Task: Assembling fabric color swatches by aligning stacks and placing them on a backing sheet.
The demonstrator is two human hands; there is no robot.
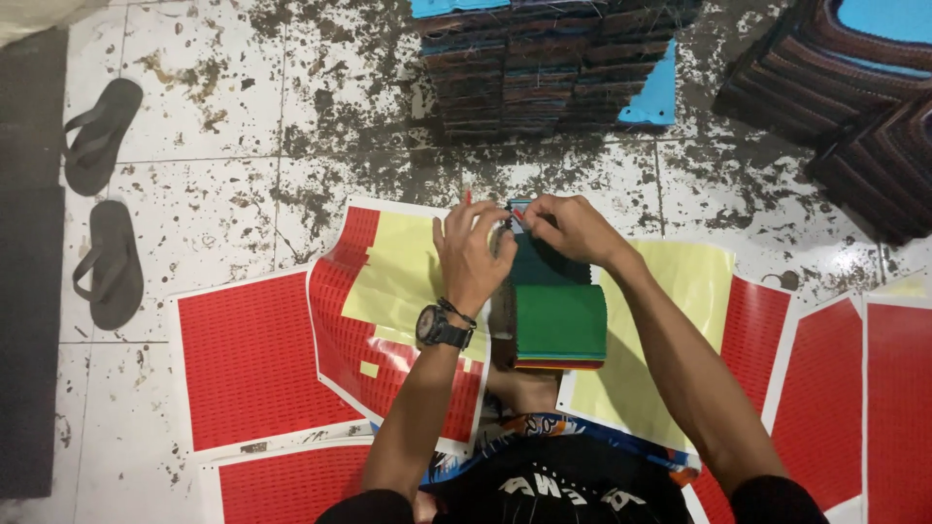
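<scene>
Floor workshop, stacked fabric swatches, stained tiles

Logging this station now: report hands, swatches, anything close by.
Left hand and right hand both pinching the top edge of the swatch stack. Stack sits over red and yellow sheets. Taller stacks beyond, sandals off left.

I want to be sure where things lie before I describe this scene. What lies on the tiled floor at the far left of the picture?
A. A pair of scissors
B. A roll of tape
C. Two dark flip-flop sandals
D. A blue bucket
C: two dark flip-flop sandals lie on the stained tiled floor at the far left, one above the other, apart from the red sheets.
</scene>
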